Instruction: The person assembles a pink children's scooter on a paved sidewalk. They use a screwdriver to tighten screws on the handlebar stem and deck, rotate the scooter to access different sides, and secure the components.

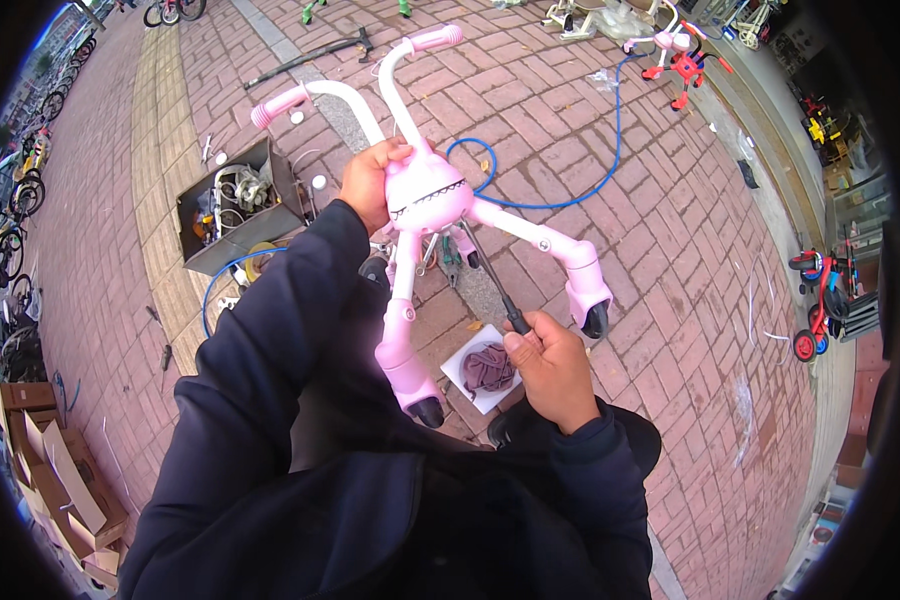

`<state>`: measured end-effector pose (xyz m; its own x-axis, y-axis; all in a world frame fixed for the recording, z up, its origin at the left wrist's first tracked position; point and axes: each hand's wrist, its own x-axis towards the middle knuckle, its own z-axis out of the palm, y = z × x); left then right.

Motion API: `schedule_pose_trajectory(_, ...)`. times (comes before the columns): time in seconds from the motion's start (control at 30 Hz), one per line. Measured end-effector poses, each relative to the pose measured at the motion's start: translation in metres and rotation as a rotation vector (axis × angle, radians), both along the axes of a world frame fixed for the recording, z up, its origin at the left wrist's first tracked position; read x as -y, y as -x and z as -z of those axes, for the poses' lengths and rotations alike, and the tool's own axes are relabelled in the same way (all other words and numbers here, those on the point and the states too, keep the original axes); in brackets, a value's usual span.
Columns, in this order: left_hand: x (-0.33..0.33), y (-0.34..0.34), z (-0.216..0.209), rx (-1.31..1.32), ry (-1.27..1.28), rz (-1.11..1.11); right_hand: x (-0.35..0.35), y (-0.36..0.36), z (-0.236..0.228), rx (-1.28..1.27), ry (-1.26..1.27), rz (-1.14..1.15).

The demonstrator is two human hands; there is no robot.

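In front of me is a pink and white child's ride-on scooter (428, 195) with two curved handlebars and legs ending in small black wheels. My left hand (371, 183) is closed round its body at the base of the handlebars. A long screwdriver (491, 270) with a black handle is gripped in my right hand (553, 370). Its shaft runs up to the underside of the pink body; the tip is hidden there. Below, a white square tray or sheet (459, 369) lies on the ground with a brownish-purple bundle (489, 368) on it.
A grey metal toolbox (232, 238) full of parts stands to the left. A blue hose (610, 170) curves over the brick paving. A black T-shaped bar (310, 57) lies farther off. Cardboard boxes (65, 470) sit at lower left, and a red scooter (820, 305) stands at right.
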<state>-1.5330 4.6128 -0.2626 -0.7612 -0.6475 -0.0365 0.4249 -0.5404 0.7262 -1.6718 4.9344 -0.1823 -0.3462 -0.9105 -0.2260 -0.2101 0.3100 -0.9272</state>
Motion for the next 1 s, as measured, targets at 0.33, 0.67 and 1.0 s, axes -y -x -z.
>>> schedule_pose_trajectory(0.33, -0.008, 0.012, 0.004, 0.111, -0.040, -0.081, 0.004, -0.024, 0.002, 0.753, 0.143, -0.251)
schedule_pose_trajectory(0.67, -0.023, 0.037, 0.010, 0.139, 0.139, 0.054, 0.008, -0.046, 0.016, 0.280, -0.060, -0.352)
schedule_pose_trajectory(1.0, -0.044, 0.029, 0.016, 0.678, 0.493, -0.071, 0.010, -0.069, 0.060, 0.146, -0.107, -0.212)
